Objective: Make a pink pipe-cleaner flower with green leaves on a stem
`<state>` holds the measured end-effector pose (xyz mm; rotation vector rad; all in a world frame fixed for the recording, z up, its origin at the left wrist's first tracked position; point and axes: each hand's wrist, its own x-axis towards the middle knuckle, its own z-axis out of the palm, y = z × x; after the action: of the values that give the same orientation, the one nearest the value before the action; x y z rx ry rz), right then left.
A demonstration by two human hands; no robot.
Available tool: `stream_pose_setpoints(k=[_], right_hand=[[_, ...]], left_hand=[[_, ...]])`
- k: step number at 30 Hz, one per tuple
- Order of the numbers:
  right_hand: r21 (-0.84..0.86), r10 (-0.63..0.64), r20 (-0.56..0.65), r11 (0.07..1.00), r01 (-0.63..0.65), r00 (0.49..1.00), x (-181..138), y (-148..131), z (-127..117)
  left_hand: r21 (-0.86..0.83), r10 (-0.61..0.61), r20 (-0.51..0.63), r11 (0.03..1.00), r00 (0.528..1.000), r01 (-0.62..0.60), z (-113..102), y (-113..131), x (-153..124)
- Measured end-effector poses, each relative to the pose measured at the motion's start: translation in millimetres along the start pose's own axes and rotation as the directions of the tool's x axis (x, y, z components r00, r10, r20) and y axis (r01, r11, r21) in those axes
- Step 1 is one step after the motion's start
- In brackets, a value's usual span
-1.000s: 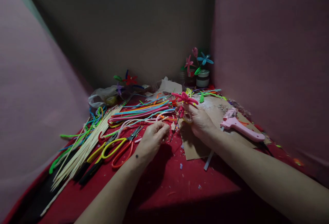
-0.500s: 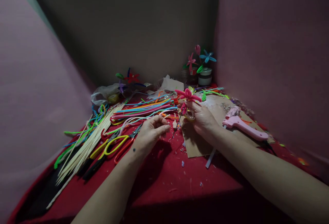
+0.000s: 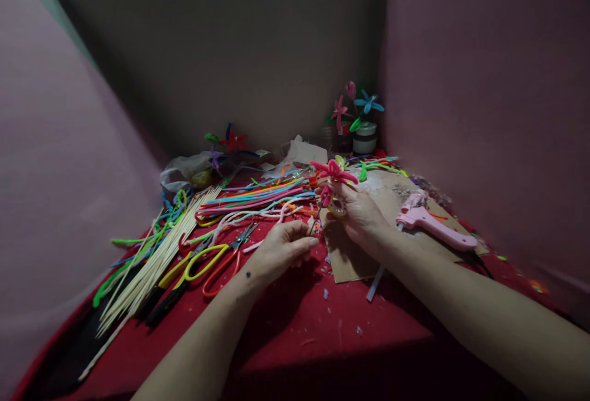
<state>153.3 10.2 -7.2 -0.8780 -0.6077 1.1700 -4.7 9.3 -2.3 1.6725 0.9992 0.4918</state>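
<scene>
My right hand [image 3: 362, 212] is closed around a pink pipe-cleaner flower [image 3: 334, 172], whose petals spread above the fingers. A small yellow roll of tape [image 3: 338, 206] also sits in that hand, against the palm side. Below the bloom a thin dark stem [image 3: 317, 218] slants down to the left. My left hand [image 3: 290, 244] pinches the stem's lower end between thumb and fingers. Left of that hand lie scissors with yellow handles [image 3: 206, 261] and a pair with red handles [image 3: 222, 275].
Bundled wooden sticks [image 3: 163, 253] and colourful pipe cleaners [image 3: 262, 195] cover the left and middle of the red cloth [image 3: 295, 339]. At right a pink glue gun [image 3: 433, 223] rests on cardboard [image 3: 348, 263]. Finished flowers [image 3: 369, 102] stand behind, beside a striped jar [image 3: 365, 139].
My left hand has moved right and closed on the lower end of the flower's stem. The right hand keeps its hold, and the whole view has shifted slightly.
</scene>
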Motion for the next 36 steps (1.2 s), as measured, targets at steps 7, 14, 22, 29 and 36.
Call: stream_pose_setpoints(k=[7, 14, 22, 29, 36], right_hand=[[-0.037, -0.070, 0.067, 0.997, 0.072, 0.995, 2, 4, -4], [0.006, -0.057, 0.156, 0.998, 0.057, 0.986, 0, 7, -3], [0.078, -0.057, 0.157, 0.996, 0.045, 0.986, -12, 18, 7], [-0.183, -0.137, 0.250, 0.965, 0.186, 0.958, -21, 24, 7], [-0.181, -0.137, 0.393, 0.958, 0.222, 0.909, -23, 22, 11]], left_hand=[[0.043, -0.048, 0.194, 0.998, 0.980, 0.040, -12, -5, 0], [0.046, 0.072, -0.125, 0.997, 0.990, -0.067, -12, 7, -1], [0.254, 0.364, -0.341, 0.923, 0.867, -0.288, 14, 5, 10], [0.657, 0.495, -0.348, 0.734, 0.796, -0.169, 16, -8, 14], [0.076, 0.265, -0.394, 0.964, 0.880, -0.257, 13, -2, 11]])
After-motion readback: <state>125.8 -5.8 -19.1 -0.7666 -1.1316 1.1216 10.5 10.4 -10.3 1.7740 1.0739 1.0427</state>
